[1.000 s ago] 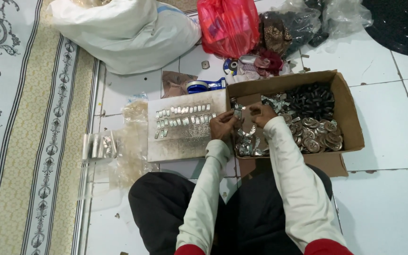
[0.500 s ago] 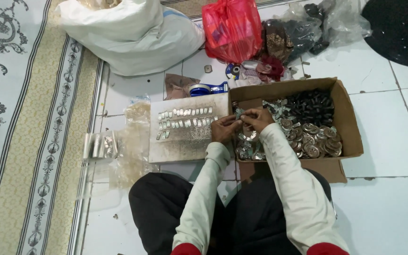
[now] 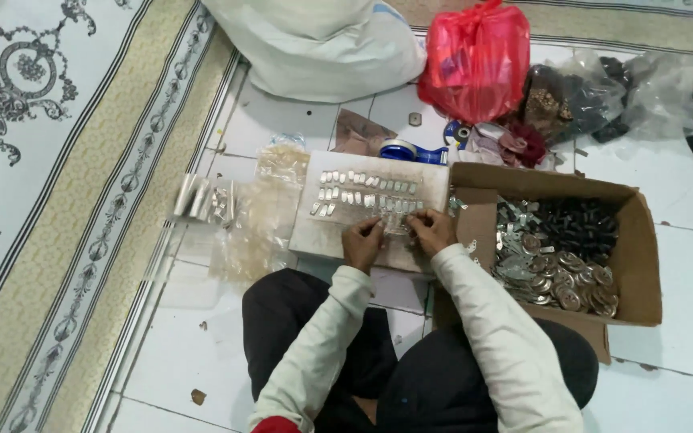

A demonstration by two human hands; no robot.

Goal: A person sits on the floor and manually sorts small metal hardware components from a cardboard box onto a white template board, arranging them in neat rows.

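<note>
From the head view, small flat silvery metal pieces (image 3: 366, 191) lie in three loose rows on a pale rectangular board (image 3: 431, 183) resting on the white tiled floor (image 3: 683, 192); there are too many, and too small, to count exactly. The two hands meet at the board's near edge, just below the rows. The left hand (image 3: 362, 240) and right hand (image 3: 431, 231) each curl their fingers, pinching a small shiny piece (image 3: 395, 227) between them. One open brown cardboard box (image 3: 643, 240) of metal discs sits just right of the hands.
</note>
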